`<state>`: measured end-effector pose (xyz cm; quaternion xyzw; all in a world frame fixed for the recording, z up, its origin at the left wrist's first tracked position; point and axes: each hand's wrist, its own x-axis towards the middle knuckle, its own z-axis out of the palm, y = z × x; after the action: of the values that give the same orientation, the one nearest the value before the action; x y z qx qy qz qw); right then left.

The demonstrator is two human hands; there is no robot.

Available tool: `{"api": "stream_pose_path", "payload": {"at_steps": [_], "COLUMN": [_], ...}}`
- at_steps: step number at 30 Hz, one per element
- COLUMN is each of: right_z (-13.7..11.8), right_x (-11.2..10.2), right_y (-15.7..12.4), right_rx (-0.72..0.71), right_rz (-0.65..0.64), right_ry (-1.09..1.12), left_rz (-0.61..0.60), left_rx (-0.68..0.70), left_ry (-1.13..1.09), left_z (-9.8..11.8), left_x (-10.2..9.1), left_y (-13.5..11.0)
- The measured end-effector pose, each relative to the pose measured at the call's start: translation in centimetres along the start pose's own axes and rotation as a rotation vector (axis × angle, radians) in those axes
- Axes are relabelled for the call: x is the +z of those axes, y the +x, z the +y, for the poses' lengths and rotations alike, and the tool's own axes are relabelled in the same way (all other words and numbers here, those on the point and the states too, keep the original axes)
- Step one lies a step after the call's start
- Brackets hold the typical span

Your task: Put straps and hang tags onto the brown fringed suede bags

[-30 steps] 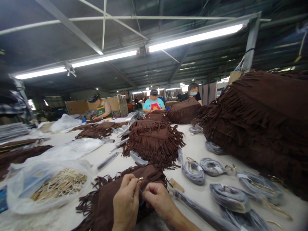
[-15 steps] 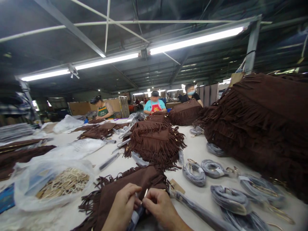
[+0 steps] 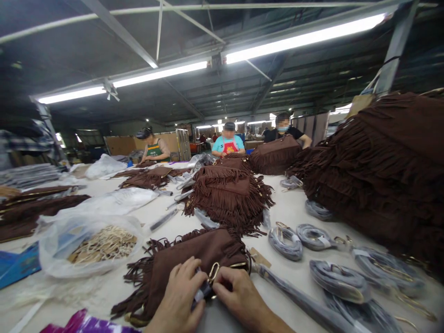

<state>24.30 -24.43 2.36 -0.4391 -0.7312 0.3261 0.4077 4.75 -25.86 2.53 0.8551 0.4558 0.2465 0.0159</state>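
Note:
A brown suede bag with fringe [image 3: 194,259] lies flat on the white table [image 3: 291,217] right in front of me. My left hand [image 3: 178,291] and my right hand [image 3: 237,291] meet over its lower right corner. Between them they pinch a plastic-wrapped strap end [image 3: 204,292] carrying a gold clasp [image 3: 213,273]. A long wrapped strap [image 3: 298,296] runs off to the right of my right hand. A brown paper tag [image 3: 260,257] lies by the bag's corner.
Several coiled grey-wrapped straps [image 3: 285,243] with gold hardware fill the table to the right, below a tall pile of fringed bags [image 3: 381,162]. A plastic bag of cords and tags [image 3: 90,245] sits left. Co-workers [image 3: 228,139] work farther along.
My hands have risen onto the bag's corner, and the wrapped strap end with its gold clasp now shows between them. The view has tilted slightly, shifting the table scene.

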Motion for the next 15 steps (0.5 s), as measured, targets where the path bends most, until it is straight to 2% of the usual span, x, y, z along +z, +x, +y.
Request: {"api": "stream_pose_path", "payload": {"at_steps": [5,11,15], "right_z": [0.1,0.0,0.4], "right_x": [-0.2,0.8,1.2], "right_y": [0.0,-0.2,-0.1], "right_rx": [0.033,0.020,0.036], "right_rz": [0.018,0.119,0.139], "right_ry": [0.187,0.066,0.007], "left_rz": [0.130,0.221,0.255], "left_rx": [-0.053,-0.080,-0.104], "left_ry": [-0.017,0.019,0.042], "left_z": [1.3,0.1,-0.3], "left_x": [0.1,1.1,1.7], "left_y": [0.9,1.0,0.8]}}
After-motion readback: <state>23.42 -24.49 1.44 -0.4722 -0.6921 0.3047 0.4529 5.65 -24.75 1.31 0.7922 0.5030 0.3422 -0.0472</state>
